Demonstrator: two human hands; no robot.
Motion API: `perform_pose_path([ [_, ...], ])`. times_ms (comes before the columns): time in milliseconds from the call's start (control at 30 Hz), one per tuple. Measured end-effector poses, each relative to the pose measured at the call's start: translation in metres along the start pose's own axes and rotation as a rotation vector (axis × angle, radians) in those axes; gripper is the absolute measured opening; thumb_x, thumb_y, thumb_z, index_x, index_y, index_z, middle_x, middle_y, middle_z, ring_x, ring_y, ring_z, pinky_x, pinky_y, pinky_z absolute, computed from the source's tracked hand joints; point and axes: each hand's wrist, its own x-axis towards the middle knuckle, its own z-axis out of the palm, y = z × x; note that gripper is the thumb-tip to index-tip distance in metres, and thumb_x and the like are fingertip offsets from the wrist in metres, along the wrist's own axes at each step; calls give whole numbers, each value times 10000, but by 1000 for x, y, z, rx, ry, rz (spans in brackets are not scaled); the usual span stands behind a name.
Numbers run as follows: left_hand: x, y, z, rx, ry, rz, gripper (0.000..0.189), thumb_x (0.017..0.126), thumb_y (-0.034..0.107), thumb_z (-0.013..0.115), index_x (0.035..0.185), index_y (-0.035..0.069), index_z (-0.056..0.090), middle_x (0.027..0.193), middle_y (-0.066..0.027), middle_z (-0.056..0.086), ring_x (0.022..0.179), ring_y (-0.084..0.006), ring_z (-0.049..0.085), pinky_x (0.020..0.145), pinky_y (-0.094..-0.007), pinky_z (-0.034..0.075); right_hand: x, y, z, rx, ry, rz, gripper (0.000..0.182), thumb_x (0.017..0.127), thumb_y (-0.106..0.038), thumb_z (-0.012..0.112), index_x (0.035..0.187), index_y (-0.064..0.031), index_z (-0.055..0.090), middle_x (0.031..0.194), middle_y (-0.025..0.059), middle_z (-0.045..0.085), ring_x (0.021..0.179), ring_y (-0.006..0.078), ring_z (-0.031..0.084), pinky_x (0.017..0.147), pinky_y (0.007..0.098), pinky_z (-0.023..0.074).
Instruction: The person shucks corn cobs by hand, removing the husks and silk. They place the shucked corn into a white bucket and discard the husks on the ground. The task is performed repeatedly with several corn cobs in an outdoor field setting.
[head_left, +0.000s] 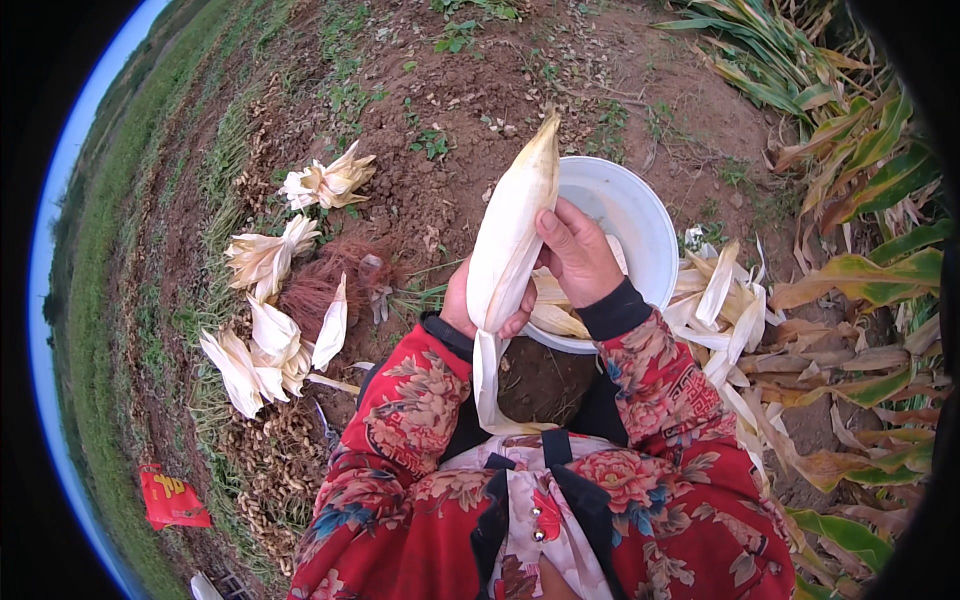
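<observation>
A long ear of corn in its pale dry husk (510, 232) is held upright between both hands, its tip pointing away from me. My left hand (459, 301) wraps around its lower end from behind, so some fingers are hidden. On the ear's right side, my right hand (581, 255) grips with the thumb laid on the husk. A strip of husk (487, 386) hangs from the bottom of the ear and curls towards my lap. Beyond my right hand stands a white plastic bucket (652, 225) with pale ears or husks (555, 319) inside, partly hidden by my hands.
Loose corn husks (724, 300) lie right of the bucket, beside dry corn plants (862, 277). Several husk bunches (274, 349) lie left, near a reddish mesh bundle (326, 285) and heaped peanuts (274, 457). A red bag (171, 499) rests farther left on the soil.
</observation>
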Motion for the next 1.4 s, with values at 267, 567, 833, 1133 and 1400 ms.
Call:
perform_pose_path([
  [267,-2,8,-4,-83,-40,56,587,918,475,335,1063,-64,517,675,-211,587,371,-257,516,311,-312,407,4,13,-13,-21,50,53,327,955,-188,535,1233,-16,533,1140,93,603,1074,181,579,931,314,464],
  [567,-4,2,-3,-48,-21,-58,579,930,452,317,1025,-76,534,659,-219,578,384,-274,526,335,-322,434,4,4,-3,94,-10,31,502,955,-336,536,1348,-45,428,1210,46,550,1122,148,521,973,318,406],
  [833,-1,0,-5,-48,-77,-103,589,919,454,337,1023,-93,527,658,-240,574,391,-303,540,321,-344,436,-1,1,-4,183,-135,44,442,960,-360,514,1302,-85,461,1039,-12,573,899,88,551,649,236,444],
  [1133,-1,0,-7,-29,-66,-108,667,900,510,310,1021,-99,554,651,-231,592,374,-294,530,325,-344,437,-1,6,-7,234,-141,40,449,972,-338,492,1333,-79,436,1085,-8,569,934,96,549,679,243,451],
  [1400,-2,-2,-9,-54,-54,-95,707,897,541,291,1028,-100,559,663,-254,588,398,-314,542,341,-352,446,-1,10,-5,288,-121,43,453,963,-312,513,1334,-66,431,1177,23,561,1051,139,549,859,299,465],
])
